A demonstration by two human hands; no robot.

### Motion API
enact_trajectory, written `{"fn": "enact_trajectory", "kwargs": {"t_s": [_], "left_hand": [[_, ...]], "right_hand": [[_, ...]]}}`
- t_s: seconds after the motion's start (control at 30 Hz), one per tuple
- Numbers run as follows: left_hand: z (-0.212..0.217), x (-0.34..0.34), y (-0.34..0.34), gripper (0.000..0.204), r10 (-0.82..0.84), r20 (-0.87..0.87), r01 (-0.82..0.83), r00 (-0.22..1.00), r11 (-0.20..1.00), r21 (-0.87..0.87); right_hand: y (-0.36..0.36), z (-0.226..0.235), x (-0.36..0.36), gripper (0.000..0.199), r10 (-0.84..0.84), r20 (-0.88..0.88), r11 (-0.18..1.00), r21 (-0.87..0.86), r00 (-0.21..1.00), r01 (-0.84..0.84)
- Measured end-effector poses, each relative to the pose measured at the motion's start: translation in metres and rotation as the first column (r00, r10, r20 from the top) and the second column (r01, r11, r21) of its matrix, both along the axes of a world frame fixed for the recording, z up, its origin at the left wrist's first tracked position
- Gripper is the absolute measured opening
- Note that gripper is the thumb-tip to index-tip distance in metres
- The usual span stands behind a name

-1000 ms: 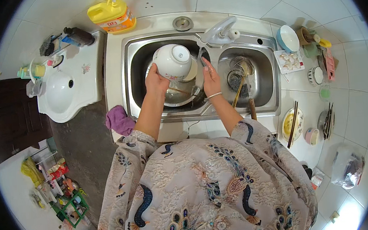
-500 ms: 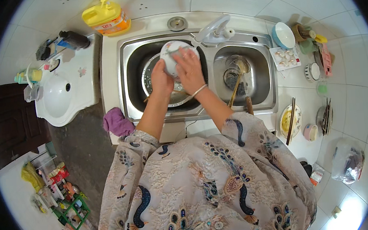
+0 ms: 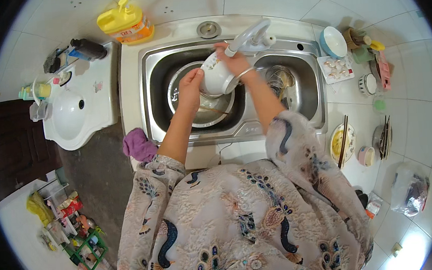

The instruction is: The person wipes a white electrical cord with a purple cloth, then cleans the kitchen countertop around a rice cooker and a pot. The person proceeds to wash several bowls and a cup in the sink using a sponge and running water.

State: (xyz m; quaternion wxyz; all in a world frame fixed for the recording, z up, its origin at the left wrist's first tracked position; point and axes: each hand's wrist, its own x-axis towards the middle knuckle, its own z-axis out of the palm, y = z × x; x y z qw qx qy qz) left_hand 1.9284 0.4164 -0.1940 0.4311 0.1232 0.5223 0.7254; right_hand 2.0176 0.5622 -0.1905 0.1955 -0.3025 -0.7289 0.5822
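A white bowl point(image 3: 217, 79) with a small floral pattern is tilted on its side over the left sink basin. My left hand point(image 3: 190, 86) grips its left edge, the thumb pressed on the outer wall. At its far right side is my right hand point(image 3: 235, 65), fingers curled round the edge beside the faucet spout, which partly covers them. A bracelet circles the right wrist. Beneath the bowl, a round metal basin point(image 3: 174, 98) holds water and what looks like a chopstick. The white faucet point(image 3: 252, 34) reaches over the left sink.
The right sink point(image 3: 303, 87) holds a wire strainer point(image 3: 285, 76). A purple cloth point(image 3: 139, 145) lies at the counter's left edge, and a yellow jug point(image 3: 125, 23) stands behind. On the right are a blue-white bowl point(image 3: 333, 42), a plate point(image 3: 349, 142) with chopsticks, and small dishes.
The bowl has turned onto its side and shifted slightly right and nearer. My right hand has moved from its surface to its far right edge, under the faucet.
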Motion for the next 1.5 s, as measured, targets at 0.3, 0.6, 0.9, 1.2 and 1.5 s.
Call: {"fn": "enact_trajectory", "kwargs": {"t_s": [0.3, 0.6, 0.9, 1.2, 1.5], "left_hand": [[-0.014, -0.007, 0.012, 0.030, 0.070, 0.714, -0.152, 0.696, 0.987, 0.051], [-0.009, 0.057, 0.044, 0.050, 0.079, -0.003, -0.077, 0.997, 0.965, -0.252], [-0.008, 0.004, 0.035, 0.054, -0.122, 0.427, 0.200, 0.896, 0.970, -0.141], [-0.013, -0.011, -0.011, 0.035, -0.388, 0.573, 0.183, 0.721, 0.906, 0.382], [-0.014, -0.006, 0.002, 0.022, -0.103, 0.002, 0.103, 0.995, 0.992, -0.070]], "right_hand": [[-0.034, -0.022, 0.056, 0.049, -0.389, -0.354, 0.389, -0.900, 0.850, -0.196], [-0.049, -0.024, 0.045, 0.043, -0.582, -0.135, 0.497, -0.839, 0.802, 0.220], [-0.047, 0.013, 0.070, 0.042, -0.253, -0.061, 0.815, -0.551, 0.965, 0.179], [0.000, -0.011, 0.072, 0.046, -0.365, -0.132, 0.636, -0.758, 0.922, 0.143], [-0.021, 0.007, 0.003, 0.031, 0.269, -0.094, 0.758, 0.634, 0.958, -0.151]]}}
